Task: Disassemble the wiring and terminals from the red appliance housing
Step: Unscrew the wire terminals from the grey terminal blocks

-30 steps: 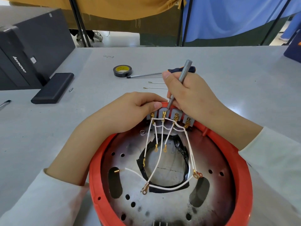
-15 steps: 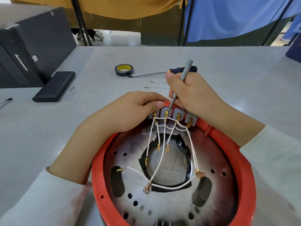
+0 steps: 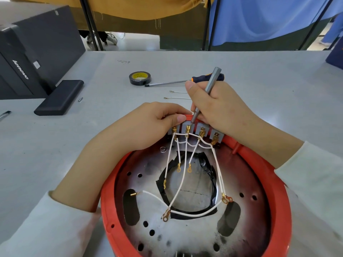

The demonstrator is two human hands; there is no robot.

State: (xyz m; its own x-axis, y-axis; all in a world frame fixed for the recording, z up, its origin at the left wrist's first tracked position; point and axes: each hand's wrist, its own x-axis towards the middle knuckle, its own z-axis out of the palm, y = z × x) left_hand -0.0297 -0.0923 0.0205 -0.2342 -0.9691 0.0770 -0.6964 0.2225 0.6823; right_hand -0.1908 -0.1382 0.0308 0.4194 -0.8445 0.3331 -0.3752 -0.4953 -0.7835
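**A:** Why is the red housing lying open side up on the counter, right at the person's chest?

**B:** So the scorched metal plate and the white wires face upward. The grey terminal block sits on the far rim, where both hands can reach it.

**A:** What is the left hand doing there?

**B:** Bracing, I'd say. Its fingers are curled over the rim and press against the left end of the block, with the forearm lying along the housing's side. That should keep the block from shifting under the tool.

**A:** And the right hand?

**B:** It grips a slim grey screwdriver the way one holds a pen, fingers closed round the shaft and the thumb up along it. The tip comes down at the top of the block, about above the second brass terminal. Whether it is seated in a screw I cannot tell.

**A:** How far along does it look?

**B:** Part way. Several ring lugs hang free over the plate, yet all four terminals hold their wires. Two loose wire pieces lie on the counter beyond the hands, near a roll of black tape and a second screwdriver.
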